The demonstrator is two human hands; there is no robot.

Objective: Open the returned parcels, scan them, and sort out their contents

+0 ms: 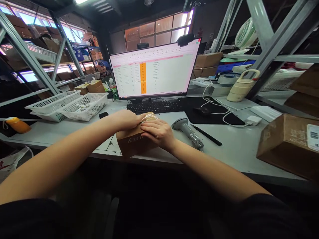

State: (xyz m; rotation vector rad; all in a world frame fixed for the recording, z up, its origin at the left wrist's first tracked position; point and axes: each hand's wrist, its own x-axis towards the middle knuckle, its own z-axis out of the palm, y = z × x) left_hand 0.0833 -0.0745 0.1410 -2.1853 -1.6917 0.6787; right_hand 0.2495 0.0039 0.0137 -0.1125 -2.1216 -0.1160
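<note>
A small brown cardboard box (134, 146) with clear shiny tape on its top sits tilted at the front edge of the desk. My left hand (127, 120) grips the top of it from the left, its fingertips mostly hidden. From the right, my right hand (159, 132) presses over the taped top, fingers bent and close together, thumb along the near side. Both hands nearly meet at the tape. Just right of my right hand lies a grey barcode scanner (188, 132), with a black pen-like stick (206, 134) beside it.
A monitor (169, 76) showing a spreadsheet stands behind a black keyboard (154, 106). White plastic baskets (87, 111) are at left. A mouse (201, 111) on a black mat, a white charger (253, 120) with cable and a larger labelled carton (286, 142) occupy the right.
</note>
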